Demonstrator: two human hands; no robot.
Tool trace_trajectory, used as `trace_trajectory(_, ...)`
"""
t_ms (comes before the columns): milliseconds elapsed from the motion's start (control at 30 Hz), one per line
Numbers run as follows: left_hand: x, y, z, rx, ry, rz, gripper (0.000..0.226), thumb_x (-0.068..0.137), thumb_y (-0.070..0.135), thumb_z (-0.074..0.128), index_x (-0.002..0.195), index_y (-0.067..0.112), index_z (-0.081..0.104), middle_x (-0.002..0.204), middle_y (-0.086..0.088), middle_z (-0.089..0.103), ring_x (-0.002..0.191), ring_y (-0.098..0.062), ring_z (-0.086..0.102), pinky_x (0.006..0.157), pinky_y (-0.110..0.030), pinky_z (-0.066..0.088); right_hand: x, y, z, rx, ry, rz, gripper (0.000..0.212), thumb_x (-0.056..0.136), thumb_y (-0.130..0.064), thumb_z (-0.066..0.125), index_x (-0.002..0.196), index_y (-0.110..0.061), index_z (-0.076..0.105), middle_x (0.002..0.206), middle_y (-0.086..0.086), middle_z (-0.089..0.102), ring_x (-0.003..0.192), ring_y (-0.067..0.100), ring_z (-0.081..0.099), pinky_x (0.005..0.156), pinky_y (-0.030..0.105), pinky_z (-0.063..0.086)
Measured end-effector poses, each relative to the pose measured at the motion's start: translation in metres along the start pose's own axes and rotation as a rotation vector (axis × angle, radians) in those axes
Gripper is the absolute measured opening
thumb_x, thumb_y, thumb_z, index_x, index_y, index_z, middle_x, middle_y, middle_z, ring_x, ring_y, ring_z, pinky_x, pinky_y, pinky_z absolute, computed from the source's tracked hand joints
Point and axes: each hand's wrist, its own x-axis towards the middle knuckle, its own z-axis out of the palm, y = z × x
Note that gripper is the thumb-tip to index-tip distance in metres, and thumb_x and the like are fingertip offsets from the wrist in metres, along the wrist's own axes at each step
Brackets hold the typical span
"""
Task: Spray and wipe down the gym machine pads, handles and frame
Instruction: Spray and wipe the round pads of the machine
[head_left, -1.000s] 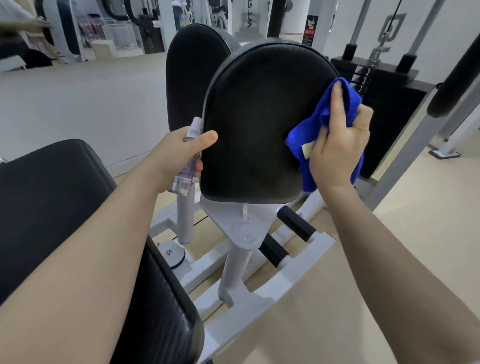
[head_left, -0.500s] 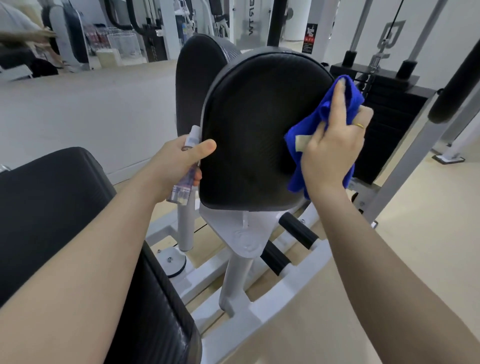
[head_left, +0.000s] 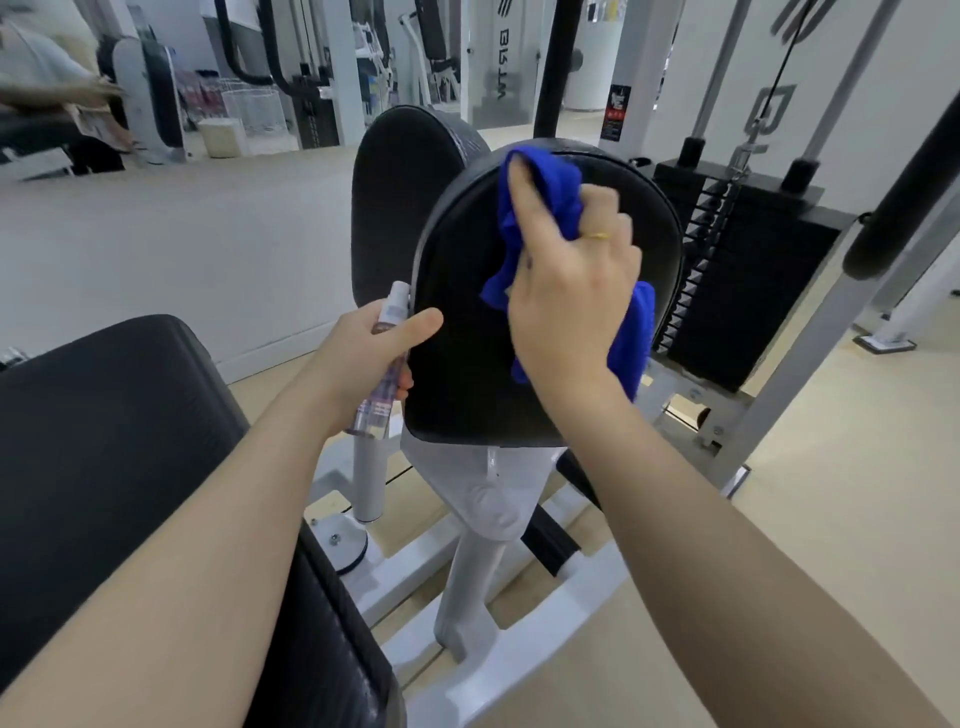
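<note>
L hand (head_left: 363, 358) curled, gripping, thumb out fwd | R hand (head_left: 569, 291) raised, index extended, other fingers bent | both forearms stretched fwd

Matt black vinyl pad (head_left: 467, 364), blue cloth (head_left: 545, 202), glossy white metal frame (head_left: 467, 587)

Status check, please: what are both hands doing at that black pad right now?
Left hand grips spray bottle at pad edge. Right hand presses blue cloth on pad top. Nothing in the way.
</note>
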Motion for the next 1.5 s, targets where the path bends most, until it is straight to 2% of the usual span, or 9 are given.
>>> trace_trajectory(200,-0.004,0.006,-0.002,-0.298,-0.055,-0.111,0.045,0.09,0.049,0.045,0.062,0.014,0.053,0.047,-0.002,0.051,0.041,-0.016,0.047,0.042,-0.022,0.042,-0.026,-0.016,0.007,-0.063,-0.146,-0.363,0.044,0.076,-0.013,0.052,0.116,-0.027,0.064,0.097,0.008,0.056,0.074,0.027,0.043,0.062,0.038,0.029)
trace_trajectory(400,-0.006,0.002,-0.005,-0.367,-0.031,-0.158,0.056,0.094,0.057,0.024,0.076,0.017,0.059,0.052,-0.003,0.054,0.046,-0.017,0.049,0.049,-0.025,0.043,-0.035,-0.017,0.015,-0.016,0.052,-0.012,0.045,0.08,-0.017,0.053,0.121,-0.035,0.051,0.114,0.0,0.029,0.097,0.023,0.035,0.082,0.041,0.033)
trace_trajectory(633,-0.004,-0.002,-0.006,-0.383,0.078,-0.156,0.046,0.098,0.046,0.028,0.072,0.021,0.057,0.048,0.001,0.053,0.049,-0.016,0.048,0.054,-0.026,0.041,-0.095,-0.001,0.023,-0.051,-0.091,-0.6,0.028,0.093,-0.019,0.046,0.11,-0.033,0.063,0.11,0.001,0.04,0.086,0.021,0.043,0.076,0.037,0.034)
trace_trajectory(800,-0.001,-0.004,-0.004,-0.391,0.077,-0.154,0.043,0.097,0.042,0.029,0.075,0.02,0.058,0.039,0.001,0.05,0.041,-0.016,0.047,0.044,-0.022,0.041,-0.075,-0.001,0.025,-0.095,0.063,-0.372,0.034,0.091,-0.019,0.046,0.122,-0.034,0.046,0.111,0.0,0.037,0.092,0.021,0.042,0.082,0.039,0.032)
trace_trajectory(1033,0.006,-0.008,-0.009,-0.289,0.077,-0.15,0.038,0.096,0.043,0.032,0.084,0.021,0.06,0.054,-0.008,0.055,0.046,-0.021,0.051,0.05,-0.029,0.043,-0.126,0.022,0.016,-0.084,-0.418,-0.93,0.03,0.077,-0.015,0.054,0.099,-0.033,0.064,0.119,0.002,0.037,0.092,0.021,0.042,0.079,0.036,0.03)
trace_trajectory(1167,0.007,-0.009,-0.011,-0.347,0.08,-0.12,0.039,0.097,0.039,0.032,0.084,0.022,0.065,0.074,-0.009,0.057,0.043,-0.019,0.05,0.048,-0.027,0.042,-0.081,0.01,0.02,-0.106,-0.042,-0.583,0.037,0.082,-0.019,0.058,0.116,-0.037,0.054,0.11,0.001,0.038,0.086,0.02,0.043,0.075,0.037,0.031)
trace_trajectory(1267,0.006,-0.009,-0.009,-0.35,0.08,-0.114,0.039,0.097,0.038,0.033,0.084,0.023,0.066,0.077,-0.008,0.059,0.044,-0.018,0.051,0.048,-0.027,0.043,-0.106,0.006,0.026,-0.068,-0.033,-0.483,0.036,0.087,-0.018,0.056,0.118,-0.036,0.05,0.109,0.001,0.039,0.085,0.02,0.043,0.076,0.037,0.034)
trace_trajectory(1400,0.004,-0.006,-0.006,-0.336,0.089,-0.139,0.037,0.096,0.039,0.034,0.078,0.025,0.063,0.057,-0.004,0.056,0.046,-0.02,0.051,0.048,-0.028,0.043,-0.141,0.03,0.02,-0.08,-0.405,-0.861,0.027,0.08,-0.016,0.052,0.098,-0.032,0.066,0.116,0.002,0.046,0.087,0.021,0.043,0.077,0.035,0.032)
trace_trajectory(1500,0.004,-0.007,-0.005,-0.344,0.097,-0.136,0.037,0.096,0.038,0.034,0.074,0.025,0.062,0.048,-0.002,0.054,0.045,-0.019,0.051,0.048,-0.028,0.043,-0.114,0.035,0.015,-0.109,-0.338,-0.962,0.032,0.074,-0.019,0.063,0.102,-0.034,0.061,0.114,0.002,0.047,0.086,0.02,0.041,0.075,0.035,0.029)
